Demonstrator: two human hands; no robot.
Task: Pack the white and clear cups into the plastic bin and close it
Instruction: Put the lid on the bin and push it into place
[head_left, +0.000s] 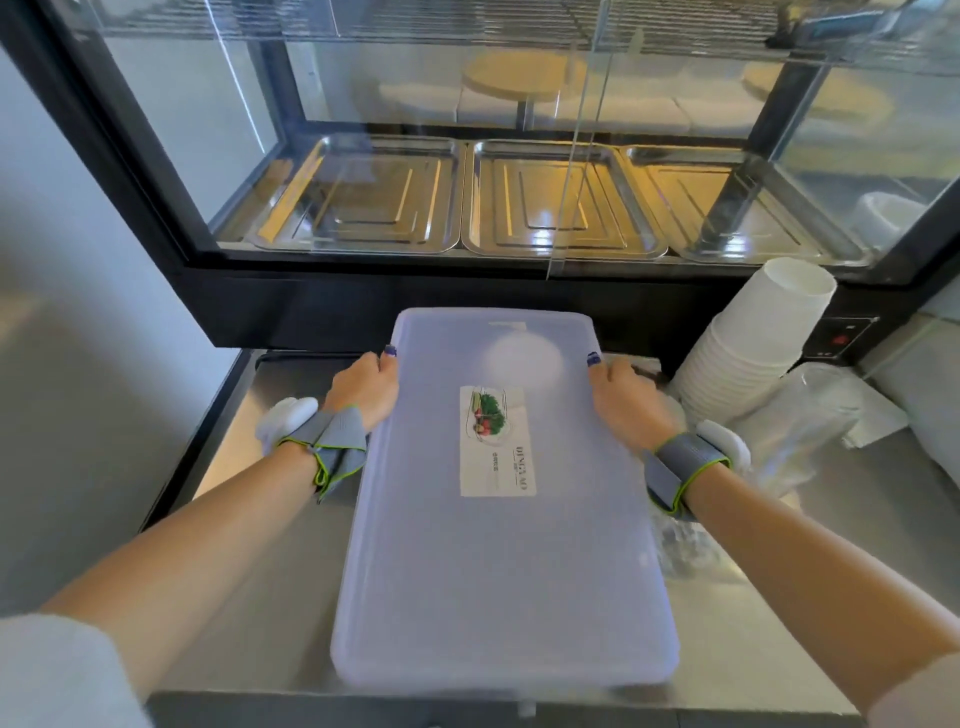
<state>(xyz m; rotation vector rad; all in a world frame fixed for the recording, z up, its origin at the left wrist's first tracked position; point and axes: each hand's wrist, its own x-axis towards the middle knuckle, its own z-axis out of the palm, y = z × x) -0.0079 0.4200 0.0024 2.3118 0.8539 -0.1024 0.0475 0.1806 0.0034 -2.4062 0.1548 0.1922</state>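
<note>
A translucent plastic bin with its lid (498, 561) on lies lengthwise on the steel counter (249, 597); a paper label (496, 441) sits on the lid. My left hand (363, 389) grips the bin's left edge near the far end. My right hand (623, 400) grips the right edge opposite. A leaning stack of white cups (753, 343) stands to the right of the bin. A stack of clear cups (800, 421) in a plastic sleeve lies in front of it. A pale round shape shows faintly through the lid.
A glass display case (519, 156) with three steel trays (545, 202) rises right behind the bin. A grey wall (62, 364) borders the counter on the left. Crumpled clear plastic (680, 545) lies by my right forearm.
</note>
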